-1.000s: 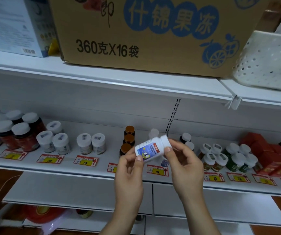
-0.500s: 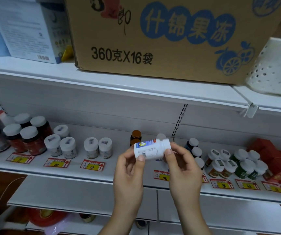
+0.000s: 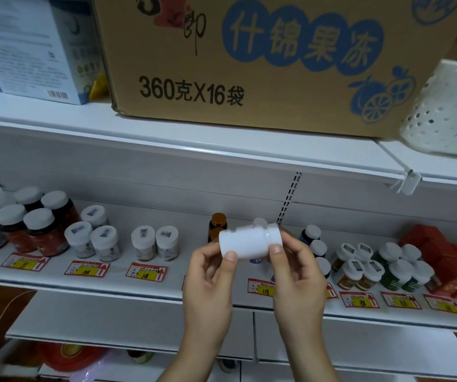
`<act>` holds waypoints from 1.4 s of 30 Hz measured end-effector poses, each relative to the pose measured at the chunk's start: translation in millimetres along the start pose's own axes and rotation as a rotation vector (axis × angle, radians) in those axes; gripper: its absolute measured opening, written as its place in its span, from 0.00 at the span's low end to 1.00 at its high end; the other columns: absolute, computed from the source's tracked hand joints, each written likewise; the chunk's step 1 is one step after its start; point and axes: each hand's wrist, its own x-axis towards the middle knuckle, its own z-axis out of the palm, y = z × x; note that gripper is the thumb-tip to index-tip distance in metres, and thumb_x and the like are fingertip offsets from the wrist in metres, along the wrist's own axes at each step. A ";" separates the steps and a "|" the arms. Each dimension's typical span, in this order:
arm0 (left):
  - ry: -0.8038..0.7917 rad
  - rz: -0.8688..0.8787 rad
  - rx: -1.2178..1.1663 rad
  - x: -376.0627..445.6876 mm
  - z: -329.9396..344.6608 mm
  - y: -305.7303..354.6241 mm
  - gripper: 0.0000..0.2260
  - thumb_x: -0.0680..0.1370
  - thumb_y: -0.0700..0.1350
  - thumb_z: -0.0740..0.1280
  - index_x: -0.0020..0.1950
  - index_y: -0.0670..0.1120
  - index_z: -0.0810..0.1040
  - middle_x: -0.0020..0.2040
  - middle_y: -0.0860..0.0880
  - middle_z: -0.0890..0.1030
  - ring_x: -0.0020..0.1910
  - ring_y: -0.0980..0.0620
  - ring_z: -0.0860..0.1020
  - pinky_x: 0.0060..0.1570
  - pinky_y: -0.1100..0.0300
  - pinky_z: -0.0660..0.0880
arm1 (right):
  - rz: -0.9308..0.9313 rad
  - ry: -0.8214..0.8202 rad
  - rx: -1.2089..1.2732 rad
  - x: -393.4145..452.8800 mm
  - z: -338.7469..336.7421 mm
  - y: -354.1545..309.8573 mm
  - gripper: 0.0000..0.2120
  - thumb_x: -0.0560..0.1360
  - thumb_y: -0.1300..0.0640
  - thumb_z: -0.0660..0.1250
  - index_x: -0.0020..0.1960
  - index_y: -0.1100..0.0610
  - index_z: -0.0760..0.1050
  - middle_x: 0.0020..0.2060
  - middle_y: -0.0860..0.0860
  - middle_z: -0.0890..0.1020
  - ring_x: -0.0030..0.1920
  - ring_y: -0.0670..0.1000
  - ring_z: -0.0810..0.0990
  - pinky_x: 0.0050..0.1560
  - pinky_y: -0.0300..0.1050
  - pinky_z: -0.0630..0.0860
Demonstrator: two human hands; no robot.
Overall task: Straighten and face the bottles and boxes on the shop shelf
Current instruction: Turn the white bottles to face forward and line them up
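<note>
Bottle (image 3: 249, 242) sideways (cap rightward), pinched between both hands (image 3: 252, 282)

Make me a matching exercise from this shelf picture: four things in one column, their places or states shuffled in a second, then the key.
Things:
1. white bottle
2. cardboard carton
3. red boxes
4. perforated white basket

Places or states:
A. top shelf, far right
B. lying sideways, held in both hands
C. top shelf, middle
D. bottle shelf, far right end

Pairs: 1-B, 2-C, 3-D, 4-A
</note>
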 end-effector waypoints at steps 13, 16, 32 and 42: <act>0.084 0.028 0.033 3.4 0.9 -0.8 0.11 0.75 0.46 0.67 0.57 0.46 0.79 0.63 0.47 0.82 0.62 0.47 0.80 0.64 0.39 0.75 | -0.024 -0.030 0.006 1.7 3.3 1.9 0.11 0.79 0.65 0.66 0.58 0.55 0.80 0.57 0.50 0.84 0.58 0.44 0.82 0.59 0.36 0.77; 0.091 0.034 0.007 3.7 0.0 1.6 0.09 0.75 0.45 0.68 0.52 0.43 0.79 0.63 0.51 0.82 0.62 0.52 0.80 0.63 0.40 0.77 | 0.007 -0.005 0.015 3.7 3.3 -1.4 0.08 0.76 0.57 0.69 0.54 0.49 0.81 0.50 0.45 0.86 0.53 0.43 0.83 0.52 0.32 0.78; 0.029 -0.016 0.093 0.7 2.3 -1.8 0.08 0.78 0.48 0.65 0.53 0.45 0.79 0.51 0.55 0.85 0.51 0.52 0.84 0.52 0.62 0.79 | -0.019 0.019 -0.041 6.2 -1.2 0.8 0.09 0.73 0.53 0.71 0.53 0.48 0.82 0.52 0.50 0.85 0.55 0.48 0.83 0.57 0.49 0.80; 0.057 0.053 0.150 6.6 6.5 -3.3 0.12 0.77 0.53 0.64 0.47 0.46 0.80 0.56 0.59 0.83 0.53 0.52 0.82 0.52 0.58 0.79 | -0.009 0.029 -0.018 9.6 -0.5 0.6 0.07 0.77 0.60 0.69 0.52 0.52 0.81 0.51 0.50 0.85 0.51 0.46 0.84 0.52 0.38 0.80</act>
